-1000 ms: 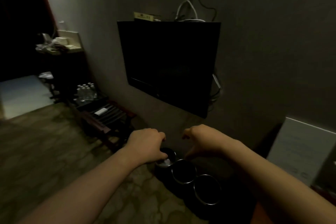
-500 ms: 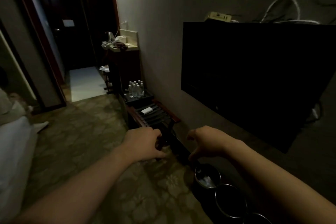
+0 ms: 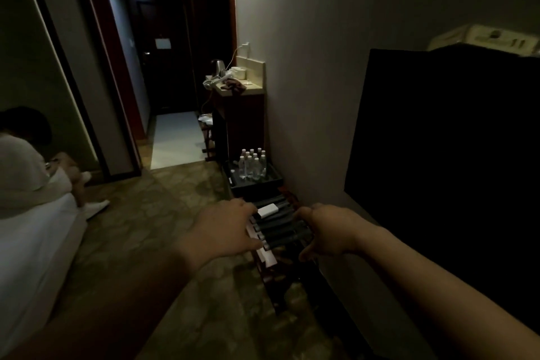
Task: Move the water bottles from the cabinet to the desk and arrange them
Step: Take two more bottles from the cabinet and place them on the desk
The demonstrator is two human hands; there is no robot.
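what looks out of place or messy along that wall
The countertop by the hallway looks cluttered: a dark crumpled cloth and a white cord lie loose beside the kettle. The water bottles stand upright together on a dark tray. Nothing looks spilled, though the room is dim.

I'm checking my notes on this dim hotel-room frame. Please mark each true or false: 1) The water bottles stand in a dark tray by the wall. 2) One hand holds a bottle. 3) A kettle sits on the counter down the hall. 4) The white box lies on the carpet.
1) True: the water bottles stand in the tray.
2) False: the left hand and right hand hold nothing.
3) True: the kettle is on the counter.
4) False: the white box lies on the slatted rack.
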